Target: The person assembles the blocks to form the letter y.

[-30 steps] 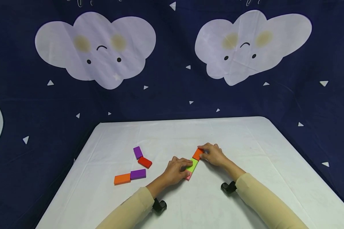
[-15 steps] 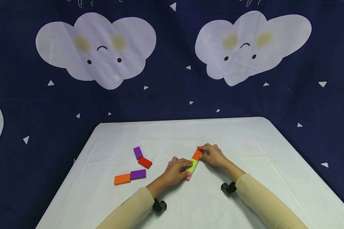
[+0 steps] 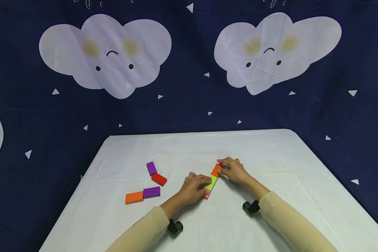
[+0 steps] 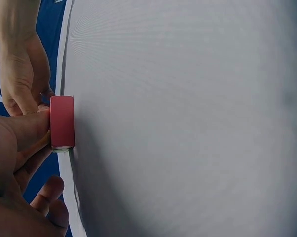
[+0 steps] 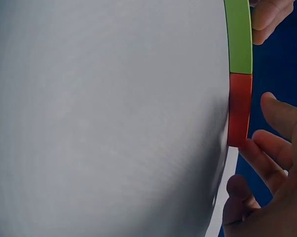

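Three flat blocks lie end to end in a slanting row on the white table: a pink block (image 3: 207, 193) nearest, a light green block (image 3: 212, 182) in the middle, an orange block (image 3: 216, 170) farthest. My left hand (image 3: 191, 187) rests on the row from above, its thumb on the pink block (image 4: 62, 121) and a forefinger on the green block (image 5: 240, 37). At the far end, my right hand (image 3: 234, 170) touches the orange block (image 5: 240, 109) with a fingertip. Its thumb (image 5: 273, 106) appears raised off the block in the right wrist view.
Left of the hands lie a purple block (image 3: 151, 168) with its corner by a red block (image 3: 159, 179). Nearer, an orange block (image 3: 134, 197) and a purple block (image 3: 151, 192) sit end to end. A dark blue cloud-print cloth (image 3: 189, 108) hangs behind the table (image 3: 258, 143).
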`<control>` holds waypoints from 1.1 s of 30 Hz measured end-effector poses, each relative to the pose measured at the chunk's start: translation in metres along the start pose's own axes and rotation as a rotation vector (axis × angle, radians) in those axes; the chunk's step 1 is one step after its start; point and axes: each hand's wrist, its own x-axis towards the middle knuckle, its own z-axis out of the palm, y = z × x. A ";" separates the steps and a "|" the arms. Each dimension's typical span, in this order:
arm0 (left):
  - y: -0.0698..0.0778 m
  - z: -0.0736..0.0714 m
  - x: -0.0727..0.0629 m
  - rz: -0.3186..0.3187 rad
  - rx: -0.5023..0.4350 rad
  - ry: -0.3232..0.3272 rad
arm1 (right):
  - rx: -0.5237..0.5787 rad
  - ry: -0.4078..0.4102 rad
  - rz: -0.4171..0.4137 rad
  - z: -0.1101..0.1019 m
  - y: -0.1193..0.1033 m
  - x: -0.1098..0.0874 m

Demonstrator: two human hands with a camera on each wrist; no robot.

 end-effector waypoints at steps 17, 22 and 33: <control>-0.004 -0.003 -0.002 -0.057 -0.143 0.133 | -0.060 0.119 0.042 0.008 -0.014 -0.014; -0.008 -0.008 -0.005 -0.088 -0.145 0.190 | -0.086 0.114 0.053 0.013 -0.021 -0.022; -0.023 -0.021 -0.017 -0.196 -0.207 0.259 | -0.123 0.115 0.061 0.026 -0.038 -0.039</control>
